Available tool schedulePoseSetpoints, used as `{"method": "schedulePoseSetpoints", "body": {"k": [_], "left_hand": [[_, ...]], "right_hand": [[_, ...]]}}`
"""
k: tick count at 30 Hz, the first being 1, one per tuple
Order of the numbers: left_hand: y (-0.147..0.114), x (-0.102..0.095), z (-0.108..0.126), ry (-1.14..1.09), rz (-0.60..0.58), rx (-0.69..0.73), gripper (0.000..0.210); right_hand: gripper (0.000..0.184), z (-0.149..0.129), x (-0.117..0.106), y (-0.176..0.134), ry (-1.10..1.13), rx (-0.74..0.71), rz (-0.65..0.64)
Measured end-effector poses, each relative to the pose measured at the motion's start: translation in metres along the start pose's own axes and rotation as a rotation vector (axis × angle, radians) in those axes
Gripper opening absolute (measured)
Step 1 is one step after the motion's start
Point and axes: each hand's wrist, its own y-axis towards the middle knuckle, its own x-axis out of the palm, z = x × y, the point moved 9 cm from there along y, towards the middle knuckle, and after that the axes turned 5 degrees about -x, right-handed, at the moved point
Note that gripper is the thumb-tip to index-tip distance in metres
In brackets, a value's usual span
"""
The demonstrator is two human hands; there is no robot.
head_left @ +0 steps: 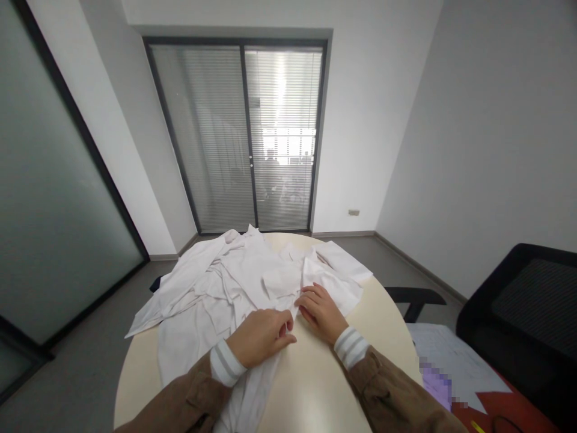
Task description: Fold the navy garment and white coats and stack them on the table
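A white shirt point(243, 270), rumpled and spread in many folds, lies over the back and left of the round table point(311, 385), with part of it hanging toward me. My left hand point(261, 337) is over its near part, fingers curled, thumb held apart and nothing visible between them. To the right, my right hand point(321, 310) has bent fingers closed at the near edge of the white cloth, by a narrow strip of it. The fingertips partly hide the grip. Whether the cloth is one garment or more, I cannot tell.
A black mesh chair point(523, 307) stands at the right, its armrest point(415, 294) close to the table edge. Papers point(451, 355) and a purple item point(435, 385) lie on a red surface beside the table. Behind is a glazed door with blinds point(283, 138).
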Motion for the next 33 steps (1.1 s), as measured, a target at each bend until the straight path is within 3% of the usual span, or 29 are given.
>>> {"method": "schedulePoseSetpoints", "body": {"k": [5,8,12,15,18,21,23,25,28,29,30,33], "left_hand": [[-0.005,-0.006,-0.028,0.018,0.051,-0.006,0.028],[-0.006,-0.001,-0.054,0.035,-0.025,-0.041,0.024],[-0.003,0.0,-0.086,-0.101,-0.076,-0.105,0.031],[-0.001,0.002,-0.108,-0.276,-0.115,-0.174,0.025],[-0.004,0.013,-0.119,-0.525,-0.263,-0.202,0.024],[-0.011,0.031,-0.12,-0.652,-0.475,-0.231,0.038],[-0.007,0.027,-0.123,-0.613,-0.412,-0.234,0.039],[0.003,0.008,-0.128,-0.485,-0.169,-0.215,0.035],[0.008,-0.02,-0.13,-0.238,0.167,-0.198,0.041],[0.007,-0.022,-0.13,-0.177,0.201,-0.203,0.048],[0.006,-0.021,-0.129,-0.131,0.196,-0.212,0.054],[0.004,-0.004,-0.129,-0.03,0.012,-0.238,0.056]], "right_hand": [[0.017,0.006,-0.009,-0.005,0.166,0.024,0.016],[0.023,0.006,-0.011,-0.004,0.187,0.043,-0.004],[0.019,0.003,-0.02,-0.005,0.202,0.016,-0.061],[0.017,0.014,-0.039,-0.014,0.295,0.102,-0.045],[0.025,0.026,-0.053,-0.03,0.452,0.229,-0.079],[0.027,0.026,-0.048,-0.047,0.599,0.323,-0.285],[0.03,0.021,-0.038,-0.057,0.675,0.382,-0.456],[0.033,0.02,-0.035,-0.059,0.653,0.432,-0.524],[0.022,0.03,-0.053,-0.044,0.376,0.448,-0.329],[0.022,0.032,-0.061,-0.038,0.264,0.433,-0.23],[0.033,0.033,-0.068,-0.033,0.167,0.416,-0.141],[0.077,0.039,-0.069,-0.026,-0.005,0.408,-0.008]]}}
